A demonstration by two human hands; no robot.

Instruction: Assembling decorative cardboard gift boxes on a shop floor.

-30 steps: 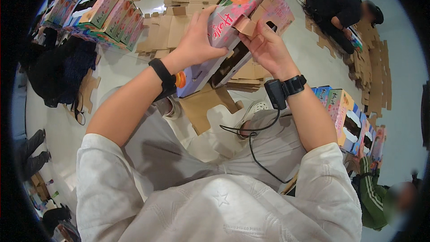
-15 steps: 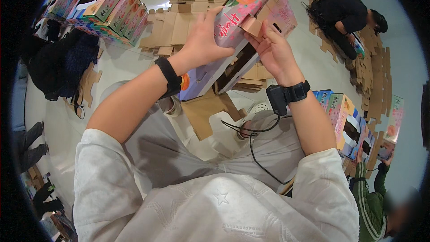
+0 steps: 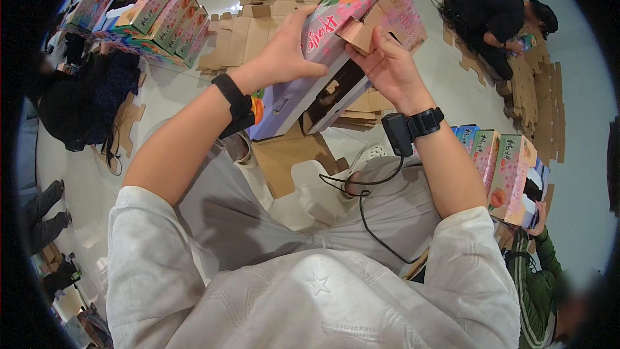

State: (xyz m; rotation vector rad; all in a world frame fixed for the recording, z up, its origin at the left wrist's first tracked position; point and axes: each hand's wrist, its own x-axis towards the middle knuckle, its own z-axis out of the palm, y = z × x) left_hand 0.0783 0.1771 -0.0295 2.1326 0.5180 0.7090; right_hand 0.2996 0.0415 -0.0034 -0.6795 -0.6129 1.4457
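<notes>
A pink and purple fruit carton [image 3: 342, 6] with a peach picture tilts in front of me above my knees. Its long side is partly open, showing a dark inside. Around the carton's left side my left hand [image 3: 281, 52] is curled, the thumb lying across the printed face. My right hand [image 3: 394, 74] pinches a small brown cardboard flap [image 3: 357, 34] at the carton's upper edge, between thumb and fingers. Below the carton a bare brown cardboard panel [image 3: 287, 165] hangs or lies between my feet; which of the two I cannot tell.
Flattened cardboard sheets [image 3: 229, 45] lie on the floor beyond my left hand. Printed cartons are stacked at the far left [image 3: 155, 19] and stand in a row at right [image 3: 507, 181], beside a person in green [image 3: 533, 284]. Another person in black [image 3: 484, 19] sits far right. A black cable [image 3: 371, 220] crosses my lap.
The carton has shifted slightly left and down, both hands moving with it. At right, the person in green has set a printed carton at the end of the row.
</notes>
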